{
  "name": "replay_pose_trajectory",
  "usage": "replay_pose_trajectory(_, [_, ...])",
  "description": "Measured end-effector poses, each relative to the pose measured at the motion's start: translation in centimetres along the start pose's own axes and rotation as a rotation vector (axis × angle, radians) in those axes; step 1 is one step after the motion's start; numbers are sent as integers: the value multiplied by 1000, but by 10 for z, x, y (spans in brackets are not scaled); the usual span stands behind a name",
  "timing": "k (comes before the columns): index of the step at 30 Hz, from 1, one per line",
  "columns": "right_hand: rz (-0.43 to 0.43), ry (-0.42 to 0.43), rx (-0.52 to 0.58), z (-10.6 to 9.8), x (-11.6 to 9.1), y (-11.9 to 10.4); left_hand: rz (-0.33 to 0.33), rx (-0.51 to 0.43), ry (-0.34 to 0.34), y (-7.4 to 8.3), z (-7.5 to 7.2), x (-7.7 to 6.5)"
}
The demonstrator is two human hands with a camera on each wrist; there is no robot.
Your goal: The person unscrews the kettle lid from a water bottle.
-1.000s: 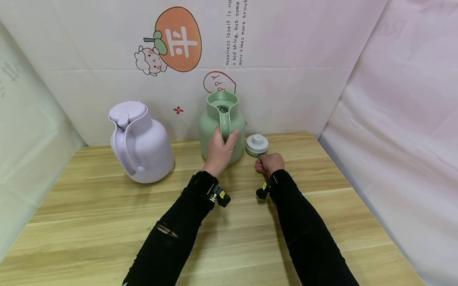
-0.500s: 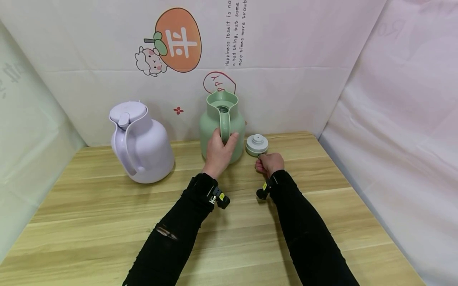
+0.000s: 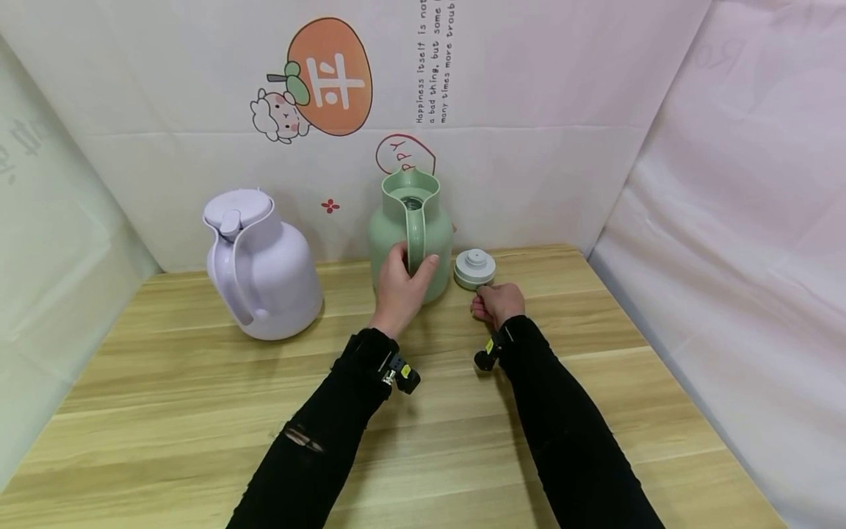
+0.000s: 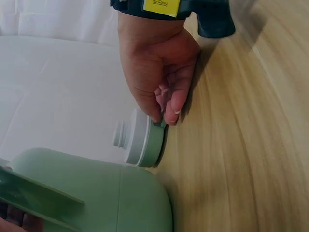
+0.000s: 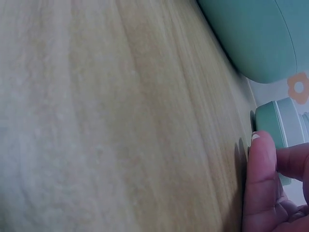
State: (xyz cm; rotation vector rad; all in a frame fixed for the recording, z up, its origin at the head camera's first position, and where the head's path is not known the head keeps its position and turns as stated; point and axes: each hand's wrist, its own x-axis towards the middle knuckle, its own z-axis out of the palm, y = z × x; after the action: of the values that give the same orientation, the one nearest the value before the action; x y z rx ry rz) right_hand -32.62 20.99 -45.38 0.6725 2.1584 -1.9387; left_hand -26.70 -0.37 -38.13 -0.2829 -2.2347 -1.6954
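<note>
A green thermos jug (image 3: 429, 235) stands upright at the back of the table, its top uncovered and the dark inner mouth showing. My left hand (image 3: 400, 292) holds the lower part of its handle, with the thumb to the right; in the left wrist view only fingertips show behind the handle (image 4: 38, 193). Right of the jug, its round lid (image 3: 474, 269) lies with the grey-white stepped side up and the green side on the table. My right hand (image 3: 501, 302) pinches the small tab at the lid's near edge between thumb and index finger, also seen in the right wrist view.
A lilac thermos jug (image 3: 280, 272) with its lid on stands to the left, handle facing me. The wooden table (image 3: 423, 455) ends at a white printed cloth (image 3: 529, 147) behind, with further white cloth at both sides.
My left hand has slid slightly down the green jug's handle and its wrist has drawn back a little. The right hand, the lid and both jugs have stayed in place.
</note>
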Motion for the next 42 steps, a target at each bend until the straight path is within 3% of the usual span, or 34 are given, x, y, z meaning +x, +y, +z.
replay_pose_trajectory(12, [-29,-65,0,-3,-25,-7,7,15,-16,-11,-17,-20])
replay_pose_trajectory(20, [-106,-83,-52,-5,-35,-9,22,210,-48,-15,-37,-34])
replay_pose_trajectory(27, [-262,-66,-242,-4,-48,-15,87,414,-110,-11,-57,-47])
replay_pose_trajectory(32, [-365,-85,-375,-5,-70,-22,154,556,-144,-9,-71,-59])
replay_pose_trajectory(42, [-662,-4,-728,2,-119,-24,342,745,-131,-10,-94,-87])
